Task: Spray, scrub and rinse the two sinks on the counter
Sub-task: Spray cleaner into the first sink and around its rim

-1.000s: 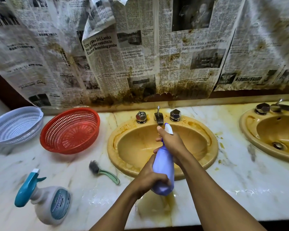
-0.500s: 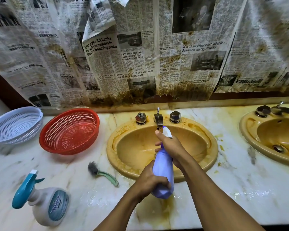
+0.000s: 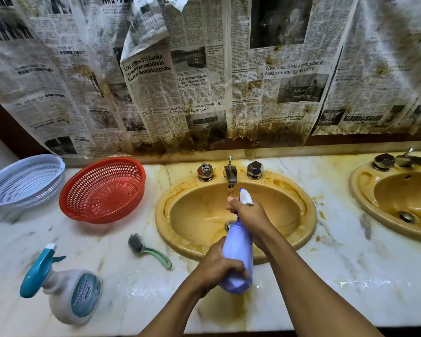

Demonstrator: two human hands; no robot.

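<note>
Step in hand, as judged: the spray stage on the first sink, with scrub and rinse not yet begun on either basin. The lavender spray bottle [image 3: 237,254] is held over the front rim of the near sink [image 3: 306,229], nozzle head pointing into the bowl towards the tap [image 3: 230,172]. Left hand [image 3: 219,268] grasps the lower body of the bottle; right hand [image 3: 249,215] is closed round its neck just under the white head, one finger lying forward beside it. Whether the trigger is being pressed cannot be told, and no mist is visible. The near sink bowl carries a yellow-brown film with darker crusting along the rim and streaks running to the drain [image 3: 229,224]; no standing water observed. The second sink [image 3: 361,193], at the right edge of the view and only partly seen, is stained alike. The next move appears to call for covering bowl and rim with spray, then setting the bottle down to free a hand for the brush [image 3: 148,250], which lies on the surface [image 3: 350,276] just left of the near sink. Red basket [image 3: 102,190] and pale basket [image 3: 24,181] stand side by side at the left; nothing is seen in either. A teal-headed cleaner bottle [image 3: 66,293] lies on its side nearer the front edge. Both bottles are opaque; fill level not determinable
</note>
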